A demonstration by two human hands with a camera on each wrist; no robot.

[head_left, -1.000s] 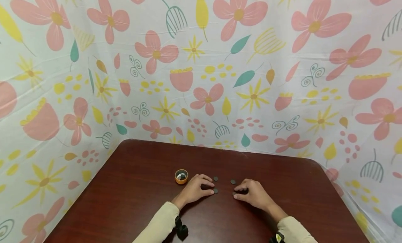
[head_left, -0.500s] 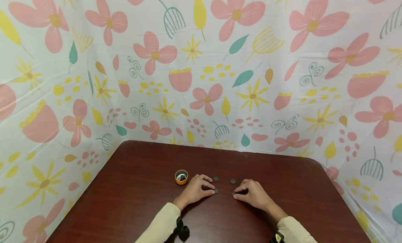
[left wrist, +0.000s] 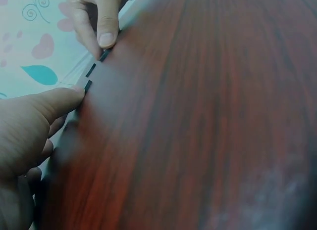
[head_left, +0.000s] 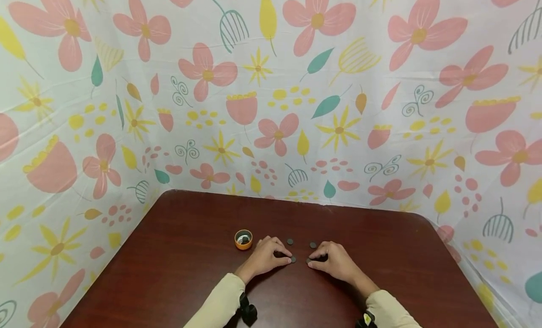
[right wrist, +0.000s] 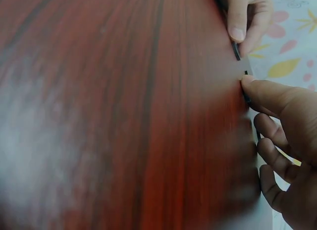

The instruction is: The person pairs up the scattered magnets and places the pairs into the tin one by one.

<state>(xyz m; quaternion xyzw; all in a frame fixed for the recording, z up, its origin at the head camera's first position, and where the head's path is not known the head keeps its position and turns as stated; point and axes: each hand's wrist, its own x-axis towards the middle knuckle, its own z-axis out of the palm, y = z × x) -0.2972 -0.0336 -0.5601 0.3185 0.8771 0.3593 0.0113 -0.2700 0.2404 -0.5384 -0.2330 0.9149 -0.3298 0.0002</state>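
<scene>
Four-finger-width apart at most, two dark flat round discs lie on the brown table between my hands. My left hand (head_left: 266, 256) pinches the near left disc (head_left: 294, 260) at its edge between thumb and fingers. My right hand (head_left: 336, 262) grips the near right disc (head_left: 308, 261) the same way, partly covering it. In the left wrist view the left disc (left wrist: 88, 86) lies flat at the thumb tip. Beyond the fingers, a far left disc (head_left: 290, 242) and a far right disc (head_left: 313, 245) rest untouched on the table.
A small round container (head_left: 243, 247) with an orange wall stands left of my left hand, something dark inside it. The brown table (head_left: 203, 281) ends at a flower-printed cloth (head_left: 275, 102) behind and at both sides.
My right hand has slid its disc leftward, and my left hand has moved its disc slightly right. The gap between these two discs has narrowed; the far discs stay put.
</scene>
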